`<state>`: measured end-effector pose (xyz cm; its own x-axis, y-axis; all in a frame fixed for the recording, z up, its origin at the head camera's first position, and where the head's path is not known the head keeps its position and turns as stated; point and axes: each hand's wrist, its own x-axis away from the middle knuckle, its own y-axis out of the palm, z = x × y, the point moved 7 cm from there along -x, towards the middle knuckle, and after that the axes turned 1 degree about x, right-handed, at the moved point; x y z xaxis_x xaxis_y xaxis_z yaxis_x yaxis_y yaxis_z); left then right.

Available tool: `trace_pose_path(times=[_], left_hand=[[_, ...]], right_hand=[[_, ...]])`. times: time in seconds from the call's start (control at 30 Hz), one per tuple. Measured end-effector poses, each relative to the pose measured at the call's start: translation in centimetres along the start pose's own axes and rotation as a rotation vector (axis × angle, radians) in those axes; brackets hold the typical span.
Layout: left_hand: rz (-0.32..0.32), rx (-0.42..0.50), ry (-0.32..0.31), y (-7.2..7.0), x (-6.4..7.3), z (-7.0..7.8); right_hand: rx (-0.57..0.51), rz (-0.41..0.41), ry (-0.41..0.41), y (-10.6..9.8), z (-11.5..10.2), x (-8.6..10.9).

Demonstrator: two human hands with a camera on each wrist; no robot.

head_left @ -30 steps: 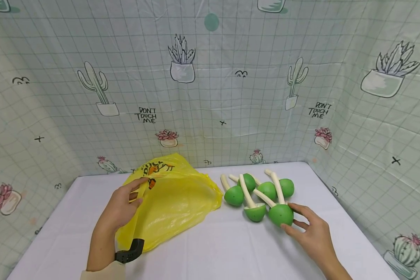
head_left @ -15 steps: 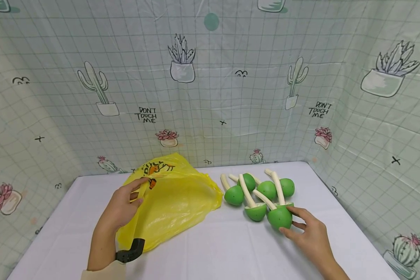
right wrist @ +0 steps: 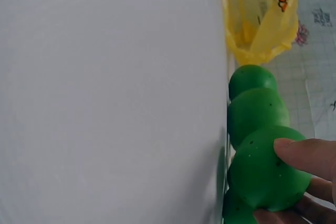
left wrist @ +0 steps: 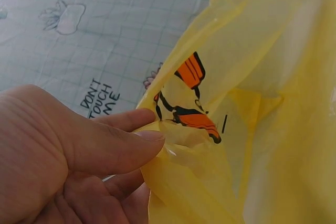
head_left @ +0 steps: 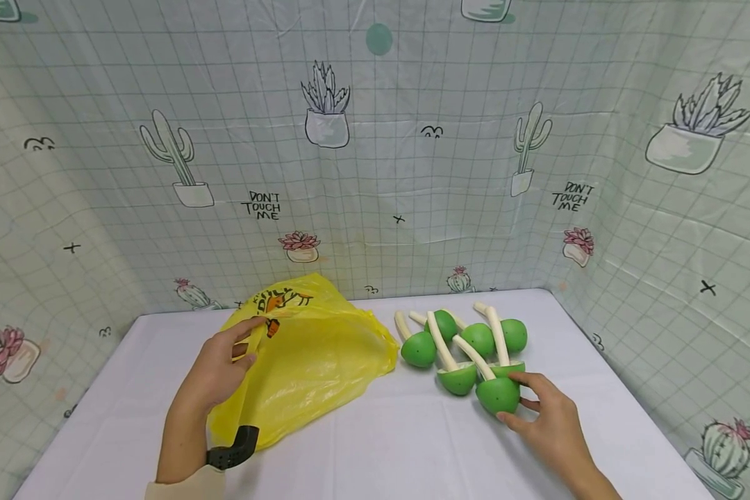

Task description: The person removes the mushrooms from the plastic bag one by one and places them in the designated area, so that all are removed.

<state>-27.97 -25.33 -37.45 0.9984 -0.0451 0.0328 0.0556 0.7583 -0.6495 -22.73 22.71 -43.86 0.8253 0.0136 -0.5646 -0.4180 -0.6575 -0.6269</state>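
In the head view my left hand [head_left: 214, 371] pinches the rim of a yellow plastic bag [head_left: 325, 361], whose mouth gapes toward the right. The left wrist view shows thumb and fingertips on the thin bag film [left wrist: 283, 166], near an orange and black print. On the right, my right hand [head_left: 553, 420] holds a toy mushroom [head_left: 497, 396] by its green cap, thumb on the near side and fingers at the far side. Its pale stem points up and left. Behind it lie several more mushrooms [head_left: 419, 349] with the same green caps and pale stems, partly overlapping.
A white cloth [head_left: 375, 451] covers the table. Patterned fabric [head_left: 375, 173] with cactus drawings hangs behind and at both sides. A black strap [head_left: 234, 450] sits on the left wrist, next to the bag's lower edge.
My right hand has drawn the mushroom slightly toward me and to the left, baring more of the green-capped one behind it. The left hand and the bag stay put.
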Motion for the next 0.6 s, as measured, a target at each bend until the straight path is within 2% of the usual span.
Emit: trace_pose_path(times=[0.3, 0.6], left_hand=[[0.006, 0.001, 0.002, -0.06, 0.01, 0.08], [0.007, 0.0, 0.005, -0.14, 0.1, 0.02]], right_hand=[[0.038, -0.005, -0.056, 0.23, -0.53, 0.03], [0.068, -0.034, -0.061, 0.62, -0.57, 0.05]])
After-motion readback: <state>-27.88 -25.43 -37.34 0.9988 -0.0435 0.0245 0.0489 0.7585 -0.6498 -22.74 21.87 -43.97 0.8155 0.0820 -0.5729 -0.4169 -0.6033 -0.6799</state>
